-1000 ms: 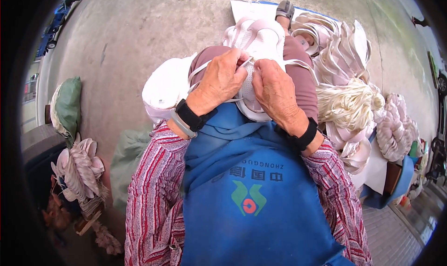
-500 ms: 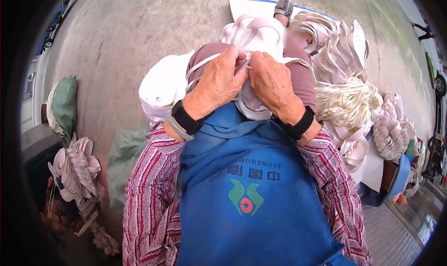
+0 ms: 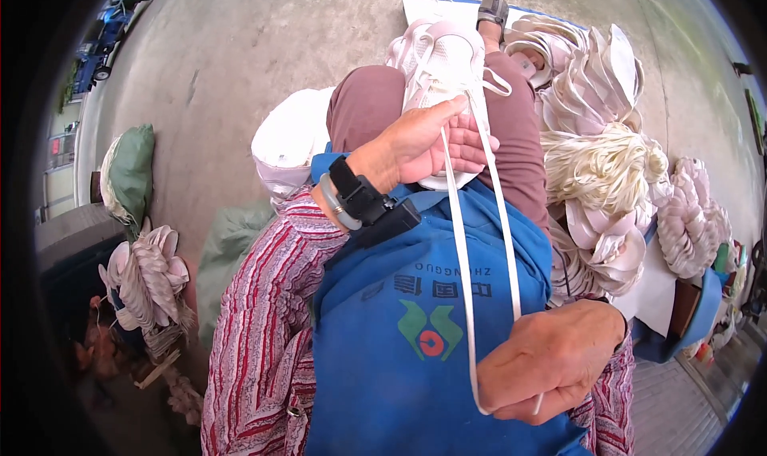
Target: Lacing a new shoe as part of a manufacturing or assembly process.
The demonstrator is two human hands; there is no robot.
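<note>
A pale pinkish-white shoe upper [image 3: 454,53] rests on my lap between my knees, its front pointing away from me. Lace is threaded through its eyelets, and a loop sticks out on its right side. Two long strands of white shoelace [image 3: 461,256] run from the upper down over the blue apron [image 3: 375,376]. My right hand [image 3: 551,364], low on the right, is closed around their ends. At the near part of the upper, my left hand [image 3: 431,146] has its palm turned up and fingers stretched out, with the strands crossing over them.
Stacked uppers [image 3: 595,81] and a bundle of cream laces [image 3: 599,172] lie to the right, near a blue bin [image 3: 691,312]. White uppers [image 3: 292,132] sit by my left knee. Further left are a green sack [image 3: 132,168] and another bunch of uppers [image 3: 148,276].
Both hands were together at the laces on the upper. My right hand has drawn the strands toward me, down and right; my left hand has opened and stayed near the upper.
</note>
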